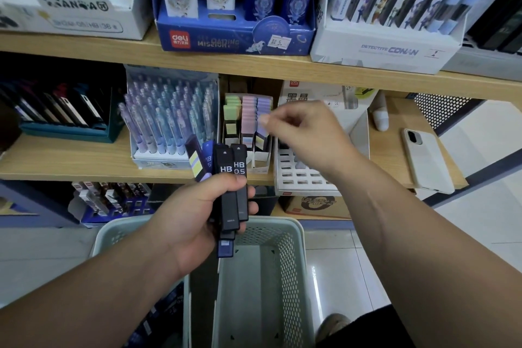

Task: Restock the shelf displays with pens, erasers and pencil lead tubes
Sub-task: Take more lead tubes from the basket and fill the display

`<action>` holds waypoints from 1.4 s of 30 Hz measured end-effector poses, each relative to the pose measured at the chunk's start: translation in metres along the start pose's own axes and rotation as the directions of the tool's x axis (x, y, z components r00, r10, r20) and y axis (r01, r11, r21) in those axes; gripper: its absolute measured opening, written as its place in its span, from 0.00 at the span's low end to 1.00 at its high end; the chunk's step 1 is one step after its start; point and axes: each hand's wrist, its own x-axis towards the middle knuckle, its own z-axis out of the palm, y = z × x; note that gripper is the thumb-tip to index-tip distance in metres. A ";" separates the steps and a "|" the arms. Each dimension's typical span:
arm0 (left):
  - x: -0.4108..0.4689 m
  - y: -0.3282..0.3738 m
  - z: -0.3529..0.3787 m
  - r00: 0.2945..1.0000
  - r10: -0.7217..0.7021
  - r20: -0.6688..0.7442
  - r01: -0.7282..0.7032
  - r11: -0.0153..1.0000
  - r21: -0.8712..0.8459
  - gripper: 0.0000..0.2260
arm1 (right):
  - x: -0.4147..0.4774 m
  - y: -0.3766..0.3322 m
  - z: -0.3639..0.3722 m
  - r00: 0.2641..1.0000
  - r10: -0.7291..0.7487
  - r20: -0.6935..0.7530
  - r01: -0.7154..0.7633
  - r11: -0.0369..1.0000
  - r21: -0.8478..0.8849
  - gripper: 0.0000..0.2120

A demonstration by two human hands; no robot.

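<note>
On the middle shelf, at the far left, a dark green box (67,128) of slim dark packs looks full. Next to it the box of pastel pens (169,118) looks full too. In front of that box the left hand (197,215) is held up. Its grip is clamped round a bunch of lead tubes (230,186). Most are black and say HB 0.5, one has yellow stripes and one is blue. So these tubes are not yet on the shelf. Just right of the bunch stands the small pastel tube display (248,118), with green, pink and purple rows. The right hand (305,133) is in front of it, above the white slotted tray (296,178). This hand is blurry, so I cannot tell if its grip is pinching a tube or is apart. The tray shows many bare holes, so I think it needs more put in. Down below, the pale basket (288,277) shows a bare floor on its right side, so I guess most of the stock is out of it. Far right, a phone (426,161) lies on the shelf.
</note>
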 end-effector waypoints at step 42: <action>0.000 -0.003 -0.004 1.000 0.015 0.012 -0.015 1.000 0.015 0.14 | 0.009 0.046 -0.021 0.972 -0.196 -0.126 0.110 0.861 -0.497 0.09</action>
